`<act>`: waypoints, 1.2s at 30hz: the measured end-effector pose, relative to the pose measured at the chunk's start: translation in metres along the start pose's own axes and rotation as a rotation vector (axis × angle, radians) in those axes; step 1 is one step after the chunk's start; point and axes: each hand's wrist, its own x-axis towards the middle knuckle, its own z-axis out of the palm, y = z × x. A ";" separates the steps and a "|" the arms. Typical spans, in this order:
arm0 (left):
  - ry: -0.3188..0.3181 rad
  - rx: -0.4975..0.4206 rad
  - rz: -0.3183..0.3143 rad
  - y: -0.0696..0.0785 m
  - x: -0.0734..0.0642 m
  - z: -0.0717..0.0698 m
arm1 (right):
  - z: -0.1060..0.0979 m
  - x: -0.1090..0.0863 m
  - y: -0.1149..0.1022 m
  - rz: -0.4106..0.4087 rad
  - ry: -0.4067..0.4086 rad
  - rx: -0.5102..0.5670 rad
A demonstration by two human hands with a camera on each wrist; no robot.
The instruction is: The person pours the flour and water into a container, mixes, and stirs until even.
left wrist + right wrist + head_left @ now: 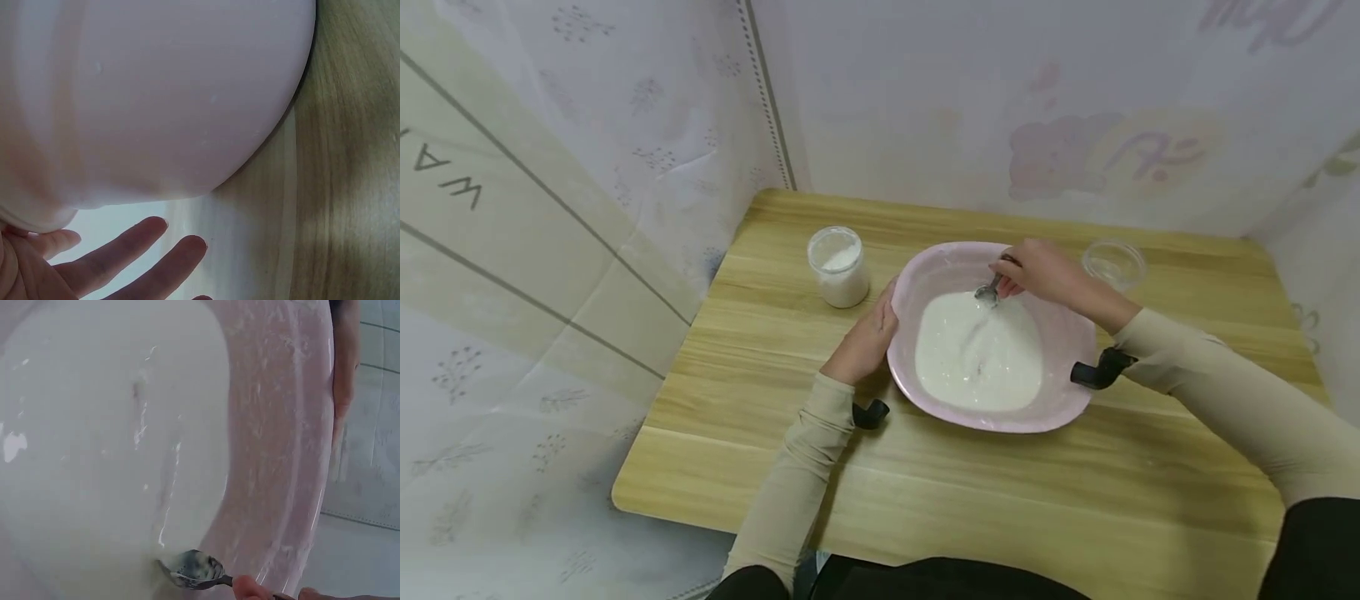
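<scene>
A pink plastic basin [992, 422] stands on the wooden table with a pool of thick white liquid [951, 371] in it. My right hand [1041, 271] reaches over the far rim and pinches the handle of a metal spoon [197, 570]. The spoon's bowl dips at the liquid's edge by the basin wall, coated with white. Streaks run across the liquid's surface. At the basin's left side, my left hand [867, 337] touches the rim. In the left wrist view its fingers [153, 275] stretch out, spread, beside the basin's outer wall.
To the left of the basin stands a clear jar [842, 282] partly filled with white powder. A shallow clear round dish or lid [1114, 265] lies at the back right, behind the right forearm. Patterned cloth walls [925, 100] close in the table's back and sides.
</scene>
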 end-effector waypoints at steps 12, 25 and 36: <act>0.001 -0.001 0.020 0.001 -0.001 0.001 | 0.041 -0.022 -0.040 -0.164 -0.310 0.122; 0.001 0.010 0.014 0.000 0.000 -0.001 | 0.035 -0.067 -0.029 -0.332 -0.231 -0.113; -0.001 0.018 0.009 0.000 0.002 -0.001 | 0.025 -0.077 -0.009 -0.529 0.002 -0.242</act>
